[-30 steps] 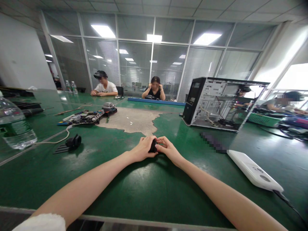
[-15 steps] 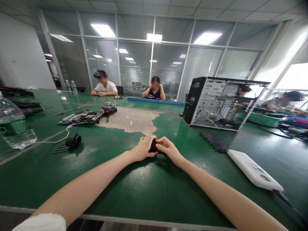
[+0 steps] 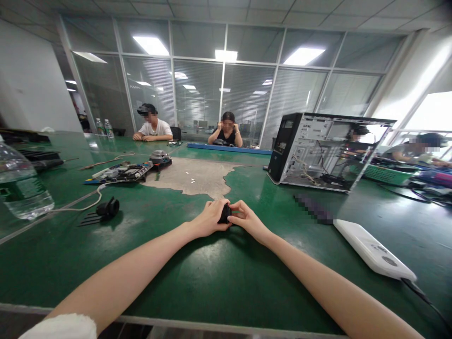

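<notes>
Small black part: in both hands, just above or on the green tabletop, straight ahead of the wearer; whether its underside touches the surface, I cannot tell.
Left hand: wrapped around the small black part, fingers over its far side and thumb along the near side.
Right hand: thumb and forefinger closed on the small black part's right edge, palm off it.
Weight: probably light, since fingertips seem enough to steady it.
Stiffness: likely rigid, perhaps moulded plastic; I judge this from its dark, compact look, as no bending shows.
Surface: possibly smooth, so a bare fingertip could slide on it; the finish is too small to read.
Fragility: any thin rim or tab would be the weak spot, though the fingers hide much of the outline.
Best hold: the left hand around the thick body, the right hand at the edge with a light pinch, leaving the face between them unpressed.
Nearby, left: a black pronged piece lies on the green tabletop, well apart from both hands; beyond it sits a circuit board.
Nearby, right: an open computer case stands upright, and a white device lies nearer the wearer.
Across: 2 people sit at the far side.
</notes>
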Demonstrator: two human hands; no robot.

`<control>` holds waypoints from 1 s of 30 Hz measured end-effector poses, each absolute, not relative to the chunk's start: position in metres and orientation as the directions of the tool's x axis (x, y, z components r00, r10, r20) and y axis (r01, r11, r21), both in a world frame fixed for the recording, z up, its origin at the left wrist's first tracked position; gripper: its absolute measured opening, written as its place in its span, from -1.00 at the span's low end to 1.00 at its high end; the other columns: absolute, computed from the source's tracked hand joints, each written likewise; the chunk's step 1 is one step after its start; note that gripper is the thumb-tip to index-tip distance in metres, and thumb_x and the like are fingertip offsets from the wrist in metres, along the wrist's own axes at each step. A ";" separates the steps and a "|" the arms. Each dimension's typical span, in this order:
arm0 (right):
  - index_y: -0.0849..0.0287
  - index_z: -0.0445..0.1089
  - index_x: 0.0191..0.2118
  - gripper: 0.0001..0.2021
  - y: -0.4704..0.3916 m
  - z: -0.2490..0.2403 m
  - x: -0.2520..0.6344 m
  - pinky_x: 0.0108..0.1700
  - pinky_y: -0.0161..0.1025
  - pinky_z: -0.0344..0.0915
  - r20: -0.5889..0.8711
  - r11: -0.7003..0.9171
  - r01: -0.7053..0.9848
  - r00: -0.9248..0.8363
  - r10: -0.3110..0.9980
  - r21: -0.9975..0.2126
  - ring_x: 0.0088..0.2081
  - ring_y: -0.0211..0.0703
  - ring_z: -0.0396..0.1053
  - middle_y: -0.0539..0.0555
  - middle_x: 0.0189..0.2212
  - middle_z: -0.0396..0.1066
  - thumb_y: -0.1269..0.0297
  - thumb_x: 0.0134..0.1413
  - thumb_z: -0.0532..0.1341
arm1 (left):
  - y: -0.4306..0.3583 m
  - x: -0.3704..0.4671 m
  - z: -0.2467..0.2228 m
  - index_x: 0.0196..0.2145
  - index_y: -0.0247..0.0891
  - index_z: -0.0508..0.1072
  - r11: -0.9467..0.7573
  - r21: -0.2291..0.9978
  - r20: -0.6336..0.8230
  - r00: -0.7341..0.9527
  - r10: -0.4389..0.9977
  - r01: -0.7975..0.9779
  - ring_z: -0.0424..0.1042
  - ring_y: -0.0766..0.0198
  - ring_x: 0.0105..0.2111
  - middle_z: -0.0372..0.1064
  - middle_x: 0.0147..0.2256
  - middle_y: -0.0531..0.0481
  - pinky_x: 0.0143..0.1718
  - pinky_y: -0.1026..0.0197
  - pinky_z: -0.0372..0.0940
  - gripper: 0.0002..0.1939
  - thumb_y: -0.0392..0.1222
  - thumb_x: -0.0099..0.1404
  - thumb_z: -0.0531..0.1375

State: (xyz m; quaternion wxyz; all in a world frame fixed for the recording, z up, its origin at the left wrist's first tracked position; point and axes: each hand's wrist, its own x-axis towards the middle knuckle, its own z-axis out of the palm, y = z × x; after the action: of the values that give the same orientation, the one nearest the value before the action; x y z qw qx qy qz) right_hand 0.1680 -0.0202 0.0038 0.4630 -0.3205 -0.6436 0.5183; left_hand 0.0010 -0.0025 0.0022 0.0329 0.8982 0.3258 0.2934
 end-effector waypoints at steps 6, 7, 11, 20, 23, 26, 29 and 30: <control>0.13 0.17 -0.36 -0.73 -0.020 0.002 0.166 -0.34 -0.30 0.26 0.245 0.240 -0.059 -0.349 0.905 -0.969 -0.44 -0.34 0.31 -0.05 -0.35 0.27 0.21 -0.20 0.25 | -0.003 0.001 0.002 -0.02 -0.25 -0.03 -0.792 0.241 0.513 0.619 0.595 0.561 0.20 0.13 -0.10 0.16 -0.10 -0.13 -0.09 0.05 0.02 -0.43 -0.07 0.08 0.13; 0.13 0.17 -0.35 -0.73 -0.019 0.001 0.166 -0.35 -0.29 0.26 0.244 0.241 -0.052 -0.344 0.907 -0.969 -0.43 -0.34 0.31 -0.05 -0.34 0.27 0.20 -0.20 0.25 | -0.004 0.001 0.002 -0.02 -0.25 -0.03 -0.793 0.243 0.515 0.619 0.593 0.558 0.20 0.13 -0.10 0.16 -0.09 -0.13 -0.09 0.05 0.02 -0.44 -0.07 0.08 0.12; 0.11 0.18 -0.25 -0.68 -0.017 0.001 0.167 -0.32 -0.28 0.27 0.225 0.235 -0.010 -0.332 0.916 -0.972 -0.37 -0.31 0.31 -0.01 -0.28 0.25 0.21 -0.19 0.24 | -0.005 0.000 0.004 -0.02 -0.22 -0.03 -0.798 0.254 0.512 0.624 0.591 0.547 0.20 0.13 -0.09 0.16 -0.08 -0.13 -0.08 0.05 0.02 -0.45 -0.07 0.09 0.12; 0.12 0.17 -0.34 -0.72 -0.022 0.004 0.167 -0.27 -0.28 0.26 0.271 0.272 -0.050 -0.369 0.889 -0.961 -0.28 -0.26 0.31 -0.03 -0.29 0.27 0.24 -0.22 0.26 | -0.004 0.000 0.004 -0.01 -0.21 -0.03 -0.791 0.263 0.500 0.622 0.602 0.553 0.21 0.11 -0.10 0.17 -0.09 -0.12 -0.09 0.04 0.02 -0.43 -0.09 0.07 0.13; 0.13 0.17 -0.36 -0.74 -0.022 0.002 0.166 -0.31 -0.29 0.26 0.264 0.259 -0.063 -0.363 0.894 -0.964 -0.37 -0.30 0.32 -0.05 -0.34 0.28 0.22 -0.20 0.25 | -0.004 0.000 0.004 -0.01 -0.22 -0.03 -0.791 0.258 0.505 0.620 0.600 0.555 0.20 0.11 -0.09 0.16 -0.08 -0.13 -0.09 0.04 0.02 -0.43 -0.09 0.08 0.13; 0.13 0.17 -0.35 -0.73 -0.019 0.000 0.166 -0.34 -0.30 0.27 0.255 0.253 -0.052 -0.352 0.901 -0.966 -0.41 -0.32 0.32 -0.05 -0.33 0.27 0.22 -0.20 0.25 | -0.003 0.001 0.003 -0.02 -0.23 -0.03 -0.794 0.250 0.513 0.619 0.594 0.554 0.20 0.12 -0.09 0.15 -0.08 -0.14 -0.09 0.05 0.02 -0.43 -0.08 0.07 0.13; 0.11 0.18 -0.28 -0.70 -0.017 -0.001 0.167 -0.32 -0.29 0.28 0.245 0.251 -0.023 -0.331 0.911 -0.968 -0.37 -0.31 0.32 -0.03 -0.28 0.25 0.24 -0.20 0.25 | -0.003 0.001 0.003 -0.01 -0.22 -0.04 -0.798 0.249 0.518 0.621 0.589 0.549 0.20 0.12 -0.08 0.16 -0.08 -0.13 -0.08 0.04 0.02 -0.44 -0.07 0.09 0.13; 0.11 0.18 -0.25 -0.68 -0.016 -0.001 0.167 -0.31 -0.29 0.28 0.235 0.245 -0.012 -0.323 0.916 -0.969 -0.35 -0.30 0.32 -0.01 -0.27 0.25 0.24 -0.20 0.25 | -0.003 0.001 0.002 -0.01 -0.22 -0.04 -0.799 0.250 0.516 0.623 0.588 0.547 0.20 0.12 -0.08 0.16 -0.07 -0.13 -0.08 0.04 0.02 -0.44 -0.07 0.09 0.12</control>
State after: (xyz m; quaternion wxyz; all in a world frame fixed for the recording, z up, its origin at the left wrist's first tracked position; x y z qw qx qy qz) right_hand 0.1673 -0.0161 -0.0014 0.4619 -0.3535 -0.6396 0.5026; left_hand 0.0007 -0.0032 0.0024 0.0341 0.9001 0.3153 0.2988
